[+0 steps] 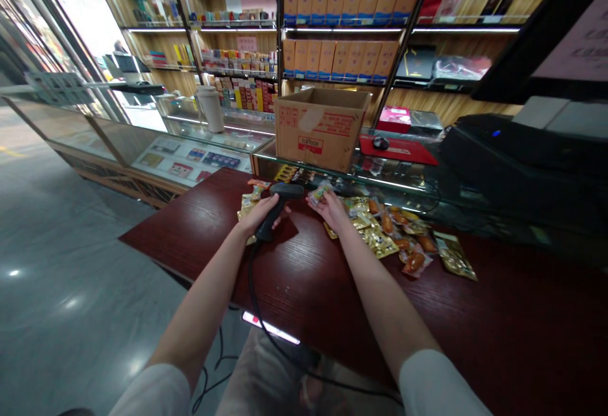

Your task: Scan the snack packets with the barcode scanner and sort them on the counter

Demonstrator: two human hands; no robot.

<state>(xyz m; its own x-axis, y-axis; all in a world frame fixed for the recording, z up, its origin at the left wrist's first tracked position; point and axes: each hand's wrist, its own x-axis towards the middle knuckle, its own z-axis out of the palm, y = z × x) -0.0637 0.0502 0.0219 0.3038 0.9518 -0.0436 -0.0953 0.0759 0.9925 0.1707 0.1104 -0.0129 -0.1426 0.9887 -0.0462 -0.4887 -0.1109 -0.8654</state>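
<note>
My left hand (259, 216) is wrapped round the handle of a black barcode scanner (287, 192), whose head points right. Its cable hangs down past the table edge. A small clear-wrapped snack packet (322, 192) is pinched in my right hand (333, 210), facing the scanner with a gap between them. Beneath and right of my right hand lie several gold foil packets (377, 239) and clear-wrapped brown sausage-like snacks (415, 259). More gold packets (246, 204) and an orange-wrapped snack (258, 187) lie behind my left hand, which partly hides them.
A dark red wooden table (304, 277) stands before me, with a lit phone (270, 327) at its near edge. Behind it, a cardboard box (320, 131) and a red mouse pad (399, 150) rest on a glass counter. A white tumbler (209, 109) stands farther left.
</note>
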